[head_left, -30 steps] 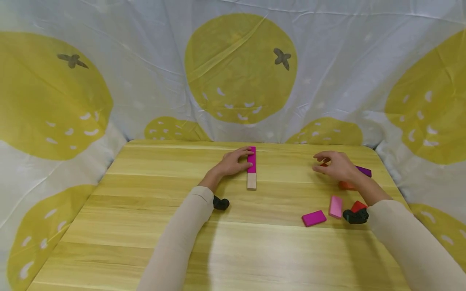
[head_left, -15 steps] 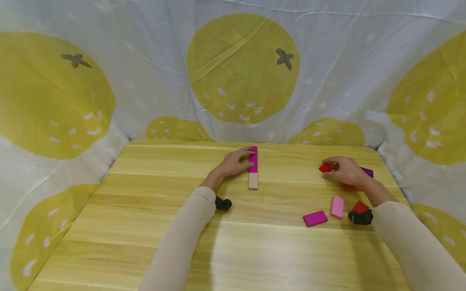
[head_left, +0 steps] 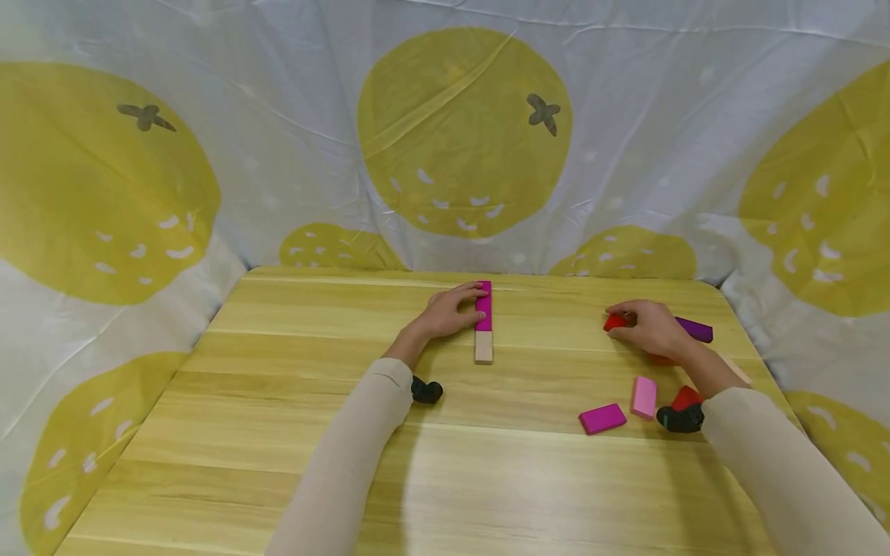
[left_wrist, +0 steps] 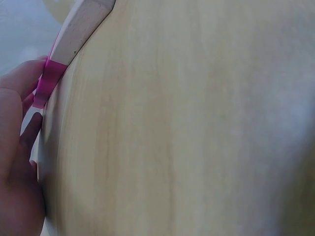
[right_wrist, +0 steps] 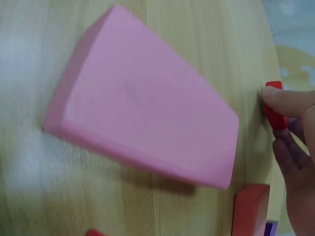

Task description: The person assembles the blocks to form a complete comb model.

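In the head view, my left hand (head_left: pixel 448 313) rests its thumb and fingertips on a magenta block (head_left: pixel 485 305) near the table's back edge. A plain wooden block (head_left: pixel 483 348) lies end to end with it, on the near side. The left wrist view shows the thumb against the magenta block's side (left_wrist: pixel 51 78). Over on the right, my right hand (head_left: pixel 650 328) pinches a small red block (head_left: pixel 615 322) between thumb and fingers. In the right wrist view the red block (right_wrist: pixel 274 115) sits at the fingertips, close over the table.
Near the right hand lie a purple block (head_left: pixel 695 330), a partly hidden orange-red block (right_wrist: pixel 251 209), a pink block (head_left: pixel 643 398), a magenta block (head_left: pixel 602 418) and another red block (head_left: pixel 686 398). Black wrist cameras (head_left: pixel 426 391) hang under both sleeves. A patterned cloth (head_left: pixel 459 154) stands behind the table.
My right hand has closed on the small red block and shifted it slightly left. The left hand stays at the magenta block.
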A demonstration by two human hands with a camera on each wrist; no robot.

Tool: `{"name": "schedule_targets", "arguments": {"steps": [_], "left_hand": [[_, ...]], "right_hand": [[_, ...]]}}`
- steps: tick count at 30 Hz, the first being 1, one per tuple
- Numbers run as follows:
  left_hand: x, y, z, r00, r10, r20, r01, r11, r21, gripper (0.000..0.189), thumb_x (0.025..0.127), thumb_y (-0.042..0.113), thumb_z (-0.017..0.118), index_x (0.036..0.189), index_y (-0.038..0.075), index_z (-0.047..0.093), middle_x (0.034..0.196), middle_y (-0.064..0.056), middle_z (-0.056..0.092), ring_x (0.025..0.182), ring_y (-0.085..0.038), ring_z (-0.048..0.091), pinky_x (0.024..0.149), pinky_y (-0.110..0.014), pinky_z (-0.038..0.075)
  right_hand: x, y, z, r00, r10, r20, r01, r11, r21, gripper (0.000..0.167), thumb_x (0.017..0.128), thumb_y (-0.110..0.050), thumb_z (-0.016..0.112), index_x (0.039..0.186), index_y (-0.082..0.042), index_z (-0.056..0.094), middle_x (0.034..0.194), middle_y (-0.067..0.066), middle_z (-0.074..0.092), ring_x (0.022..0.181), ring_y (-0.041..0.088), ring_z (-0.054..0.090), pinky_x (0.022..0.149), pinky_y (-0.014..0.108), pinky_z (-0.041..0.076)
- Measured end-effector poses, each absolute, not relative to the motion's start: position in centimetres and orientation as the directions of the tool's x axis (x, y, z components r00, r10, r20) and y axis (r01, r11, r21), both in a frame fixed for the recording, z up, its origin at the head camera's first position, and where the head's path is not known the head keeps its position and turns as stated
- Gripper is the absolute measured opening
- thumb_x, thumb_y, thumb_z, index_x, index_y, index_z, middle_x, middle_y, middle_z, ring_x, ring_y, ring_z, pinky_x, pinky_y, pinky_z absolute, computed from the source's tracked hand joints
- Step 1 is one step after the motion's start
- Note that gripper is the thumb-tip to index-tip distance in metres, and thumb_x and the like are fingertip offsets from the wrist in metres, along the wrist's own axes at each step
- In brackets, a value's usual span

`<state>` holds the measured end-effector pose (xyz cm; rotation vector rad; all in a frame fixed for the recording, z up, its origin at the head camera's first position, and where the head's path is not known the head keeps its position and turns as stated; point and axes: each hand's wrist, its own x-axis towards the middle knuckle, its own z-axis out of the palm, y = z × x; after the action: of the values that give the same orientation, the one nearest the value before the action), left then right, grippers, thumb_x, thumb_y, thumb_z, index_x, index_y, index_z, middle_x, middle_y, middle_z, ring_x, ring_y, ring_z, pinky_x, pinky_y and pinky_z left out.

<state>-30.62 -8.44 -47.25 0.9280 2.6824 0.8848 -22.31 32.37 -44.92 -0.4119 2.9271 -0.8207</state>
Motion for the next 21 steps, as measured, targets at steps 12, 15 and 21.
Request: {"name": "schedule_targets", "arguments": {"steps": [12,15,21], "left_hand": [[-30.7,-8.6,-47.4,-0.796,0.604,0.029,0.508,0.642,0.573,0.054,0.104,0.037,0.062,0.153,0.016,0.053,0.166,0.0,0.034,0.15,-0.024,0.033,0.119,-0.049,0.02],[-30.7,-8.5,-47.5,-0.797,0.604,0.029,0.509,0.644,0.572,0.054,0.104,0.038,0.062,0.153,0.018,0.053,0.166,0.0,0.034,0.151,-0.023,0.032,0.119,-0.049,0.02],[-30.8,-8.5,-47.4,-0.796,0.604,0.028,0.509,0.644,0.572,0.054,0.104,0.038,0.062,0.153,0.017,0.053,0.166,0.001,0.034,0.151,-0.023,0.032,0.119,-0.049,0.02]], "right_hand": [[-22.4,28.6,-44.1,-0.929,-0.368,0.043,-0.317,0.727,-0.61,0.041,0.089,-0.007,0.081,0.126,0.008,0.069,0.116,0.022,0.068,0.101,0.037,0.067,0.087,0.051,0.056],[-22.4,27.5,-43.9,-0.913,-0.404,0.062,-0.353,0.703,-0.618,0.04,0.087,-0.007,0.084,0.123,0.006,0.071,0.111,0.017,0.07,0.098,0.033,0.067,0.085,0.05,0.057],[-21.9,24.9,-43.9,-0.887,-0.453,0.092,-0.405,0.665,-0.627,0.039,0.086,-0.007,0.085,0.12,0.006,0.073,0.105,0.011,0.069,0.093,0.026,0.065,0.083,0.045,0.058]]}}
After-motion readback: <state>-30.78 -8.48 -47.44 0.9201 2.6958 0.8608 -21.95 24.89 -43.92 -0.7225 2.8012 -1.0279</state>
